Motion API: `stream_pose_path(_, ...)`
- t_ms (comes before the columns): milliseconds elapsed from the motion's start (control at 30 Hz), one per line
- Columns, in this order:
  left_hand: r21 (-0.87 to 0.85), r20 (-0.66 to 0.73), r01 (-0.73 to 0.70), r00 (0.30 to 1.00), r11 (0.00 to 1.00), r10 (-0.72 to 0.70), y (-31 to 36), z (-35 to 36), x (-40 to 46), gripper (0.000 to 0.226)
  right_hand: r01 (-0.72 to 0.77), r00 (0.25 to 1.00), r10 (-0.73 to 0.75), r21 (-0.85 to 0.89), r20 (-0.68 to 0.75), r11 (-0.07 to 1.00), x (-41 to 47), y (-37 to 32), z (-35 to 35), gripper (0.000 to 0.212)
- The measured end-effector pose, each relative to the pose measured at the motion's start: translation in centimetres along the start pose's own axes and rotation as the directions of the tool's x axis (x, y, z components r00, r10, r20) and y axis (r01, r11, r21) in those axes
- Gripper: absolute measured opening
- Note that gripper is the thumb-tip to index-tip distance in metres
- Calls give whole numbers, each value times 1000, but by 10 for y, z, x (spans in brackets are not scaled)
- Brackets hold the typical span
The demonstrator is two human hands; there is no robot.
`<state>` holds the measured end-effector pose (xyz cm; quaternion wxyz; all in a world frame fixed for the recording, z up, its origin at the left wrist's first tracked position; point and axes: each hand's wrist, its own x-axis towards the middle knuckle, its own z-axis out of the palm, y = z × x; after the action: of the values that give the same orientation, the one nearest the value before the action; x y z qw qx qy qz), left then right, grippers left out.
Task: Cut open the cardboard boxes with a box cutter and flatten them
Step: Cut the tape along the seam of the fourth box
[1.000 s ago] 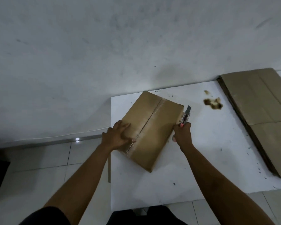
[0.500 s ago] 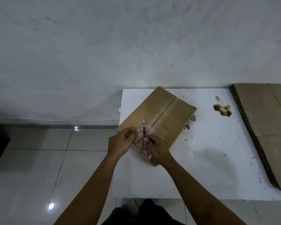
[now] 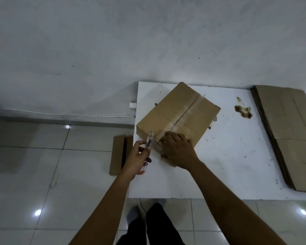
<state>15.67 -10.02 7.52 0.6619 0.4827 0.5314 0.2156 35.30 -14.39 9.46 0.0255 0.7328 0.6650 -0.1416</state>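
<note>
**Sealed Box on Table, Cutter in Your Left Hand**

Landmark: the cardboard box [image 3: 178, 119], closed, taped along its centre seam, lying askew on the white table [image 3: 219, 174] toward that table's left end.

- Box cutter [image 3: 147, 149]: at the box's near left corner, tip pointing up toward the corner, red end toward you.
- Your left hand [image 3: 137, 159]: just left of the box's near corner, fingers curled round the cutter.
- Your right hand [image 3: 177, 151]: spread over the box's near corner, fingers bent onto the taped top; it holds nothing.
- Flattened cardboard stack [image 3: 290, 135]: well right of the box, same table.
- Brown stain [image 3: 243, 110]: between box and stack.
- Folded cardboard piece [image 3: 119, 154]: on the tiled floor, left of the box.
</note>
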Motion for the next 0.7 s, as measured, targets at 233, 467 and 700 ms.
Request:
stream_pose_path(233, -30, 37, -28, 999, 999, 29, -18, 1, -5, 12, 353, 931, -315, -234, 185, 906, 18, 3, -32, 74)
stream_pose_path(467, -15, 34, -47, 998, 999, 48, -31, -8, 3, 12, 290, 911, -258, -53, 322, 955, 24, 27, -43, 83)
stream_pose_path(700, 97, 111, -75, 992, 992, 64, -35, -9, -2, 26, 227, 947, -204, -71, 249, 971, 38, 27, -34, 84)
